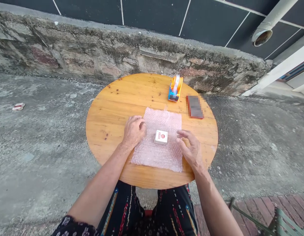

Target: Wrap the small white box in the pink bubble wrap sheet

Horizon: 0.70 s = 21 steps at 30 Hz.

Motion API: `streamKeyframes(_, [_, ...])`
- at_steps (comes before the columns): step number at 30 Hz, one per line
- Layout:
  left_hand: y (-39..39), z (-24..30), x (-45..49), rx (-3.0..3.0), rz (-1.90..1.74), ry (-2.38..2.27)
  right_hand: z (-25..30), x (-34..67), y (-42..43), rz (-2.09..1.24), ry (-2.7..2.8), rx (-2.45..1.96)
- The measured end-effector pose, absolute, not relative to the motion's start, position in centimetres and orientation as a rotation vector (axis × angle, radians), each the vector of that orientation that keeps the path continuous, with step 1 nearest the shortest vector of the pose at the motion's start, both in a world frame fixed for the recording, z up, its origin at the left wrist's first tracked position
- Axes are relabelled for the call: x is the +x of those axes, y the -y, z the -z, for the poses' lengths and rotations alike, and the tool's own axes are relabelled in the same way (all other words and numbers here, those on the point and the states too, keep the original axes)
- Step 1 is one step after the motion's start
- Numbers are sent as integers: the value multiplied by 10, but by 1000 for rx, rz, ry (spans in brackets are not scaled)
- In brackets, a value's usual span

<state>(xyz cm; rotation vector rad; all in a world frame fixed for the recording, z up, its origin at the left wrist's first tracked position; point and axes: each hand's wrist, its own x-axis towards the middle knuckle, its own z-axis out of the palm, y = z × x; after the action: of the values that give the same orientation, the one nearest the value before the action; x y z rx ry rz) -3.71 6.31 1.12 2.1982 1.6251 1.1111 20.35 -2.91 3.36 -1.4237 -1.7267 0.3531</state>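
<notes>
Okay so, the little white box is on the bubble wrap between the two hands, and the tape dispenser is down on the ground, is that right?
Not quite: the head view shows the tape dispenser on the wooden table. The little white box is on the bubble wrap between the left hand and right hand.

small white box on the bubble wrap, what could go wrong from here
The white box rests on the bubble wrap with neither the left hand nor the right hand on it, so a tug on the sheet might shift it. The tape dispenser stands near the far edge of the table; a bump could perhaps knock it off.
</notes>
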Motion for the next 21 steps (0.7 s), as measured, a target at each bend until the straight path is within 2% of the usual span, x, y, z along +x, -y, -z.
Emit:
streamKeyframes(3, [-65,-11,-39,2161,-1156,-1610,-32,207,58,-352,1746,-1487])
streamKeyframes(9, [-66,-11,-41,2191,-1161,-1593,-33,185,105,-267,2203,-1392])
streamKeyframes(21, [-69,-12,-42,2070,-1190,-1569,-31,174,99,-71,2241,-1363])
